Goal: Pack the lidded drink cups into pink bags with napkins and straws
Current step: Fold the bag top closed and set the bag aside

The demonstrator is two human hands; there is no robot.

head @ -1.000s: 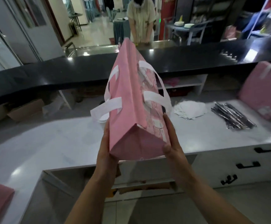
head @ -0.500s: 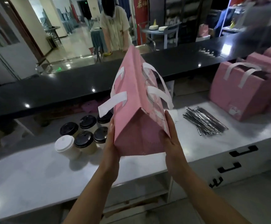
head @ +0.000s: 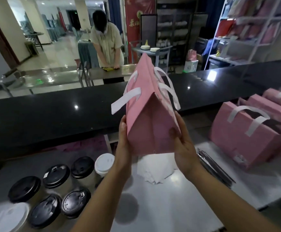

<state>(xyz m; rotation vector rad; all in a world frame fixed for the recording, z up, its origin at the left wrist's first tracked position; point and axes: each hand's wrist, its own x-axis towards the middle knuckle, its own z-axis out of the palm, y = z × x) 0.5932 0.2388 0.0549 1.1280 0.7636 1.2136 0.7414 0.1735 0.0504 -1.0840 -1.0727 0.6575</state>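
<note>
Pink bag [head: 150, 124] is held in the air above the white counter [head: 161, 206], clear of its surface and in front of the black ledge [head: 52, 111]. Its creased base faces the camera and its closed top edge points away and upward, so its long axis runs from the person toward the ledge, tilted up. White handles [head: 126, 102] splay out to both sides. Its mouth faces away, so whether anything is inside cannot be told.

More pink bags [head: 243, 139] stand on the counter at the right. The nearest one gapes at the top with a dark interior, and its contents cannot be made out.

Lidded cups stand upright in a cluster at the lower left. Five have black lids [head: 57, 175] and two have white lids [head: 104, 162]. A pile of white napkins [head: 154, 169] lies on the counter below the held bag. A bundle of wrapped straws [head: 213, 168] lies just to its right, near the standing bags.

The left hand [head: 123, 139] lies flat against the bag's left side, fingers straight and pressing inward. The right hand [head: 183, 144] clasps the lower right corner, with the thumb laid over the base panel and the fingers running up the right side. The bag is clamped between the two hands.

Beyond the ledge a person [head: 107, 42] bends over a table.
</note>
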